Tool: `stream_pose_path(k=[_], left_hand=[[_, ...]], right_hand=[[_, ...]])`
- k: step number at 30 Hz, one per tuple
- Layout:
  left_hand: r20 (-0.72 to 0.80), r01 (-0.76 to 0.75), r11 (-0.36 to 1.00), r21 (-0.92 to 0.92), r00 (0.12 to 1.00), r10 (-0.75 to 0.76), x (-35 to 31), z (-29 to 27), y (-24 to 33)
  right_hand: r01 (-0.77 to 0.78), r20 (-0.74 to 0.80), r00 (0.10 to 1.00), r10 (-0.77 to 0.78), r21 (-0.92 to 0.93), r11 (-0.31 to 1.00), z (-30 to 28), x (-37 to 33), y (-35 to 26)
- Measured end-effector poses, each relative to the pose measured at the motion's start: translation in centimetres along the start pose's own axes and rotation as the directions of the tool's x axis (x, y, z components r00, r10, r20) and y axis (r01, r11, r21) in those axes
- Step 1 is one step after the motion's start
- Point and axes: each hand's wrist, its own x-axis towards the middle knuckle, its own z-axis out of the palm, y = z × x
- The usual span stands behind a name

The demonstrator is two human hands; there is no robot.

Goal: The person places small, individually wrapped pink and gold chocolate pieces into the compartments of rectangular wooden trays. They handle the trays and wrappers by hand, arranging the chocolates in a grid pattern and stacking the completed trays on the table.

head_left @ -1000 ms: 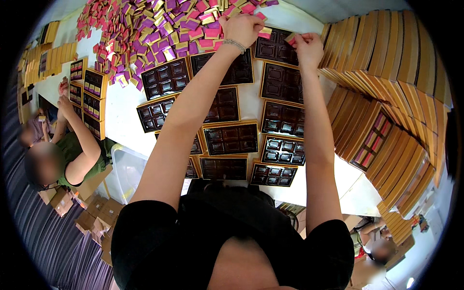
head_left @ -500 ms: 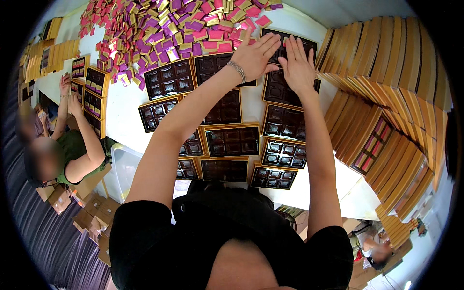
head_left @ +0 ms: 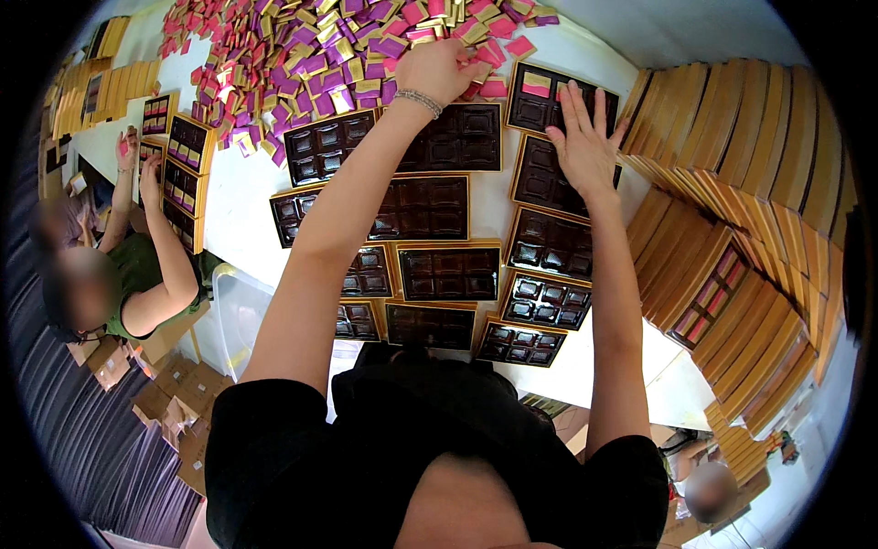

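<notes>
My left hand (head_left: 436, 73) is at the near edge of a heap of pink, purple and gold wrapped pieces (head_left: 315, 69). Its fingers curl down, and what they hold, if anything, is hidden. My right hand (head_left: 588, 151) lies with fingers spread over the right part of the farthest dark tray (head_left: 526, 110), reaching across the tray below it (head_left: 540, 174). A pink and gold wrapped piece (head_left: 536, 85) sits in the upper left compartment of that farthest tray. Several other gold-edged dark trays (head_left: 448, 273) with moulded compartments stand in rows under and between my arms.
Stacks of gold-edged boxes (head_left: 722, 119) line the right side; one box (head_left: 709, 297) there shows pink pieces inside. At the left, a co-worker (head_left: 137, 284) handles partly filled trays (head_left: 186, 174). A clear plastic bin (head_left: 240, 316) and cardboard cartons (head_left: 187, 393) are lower left.
My left hand has moved left from the farthest tray to the heap. My right hand has shifted slightly nearer, fingers spread. The pink piece in that tray now shows.
</notes>
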Motion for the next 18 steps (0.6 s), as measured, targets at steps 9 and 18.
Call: stream_pose_path(k=[9,18], left_hand=[[-0.222,-0.255,0.957,0.142,0.934,0.281,0.4,3.4,-0.2],[0.097,0.146,0.808,-0.571,0.989,-0.110,-3.1,1.2,-0.5]], right_hand=[[0.080,-0.113,0.992,-0.064,0.139,0.987,1.2,0.0,-0.6],[0.059,-0.190,0.982,-0.009,0.262,0.963,0.5,0.0,-0.9]])
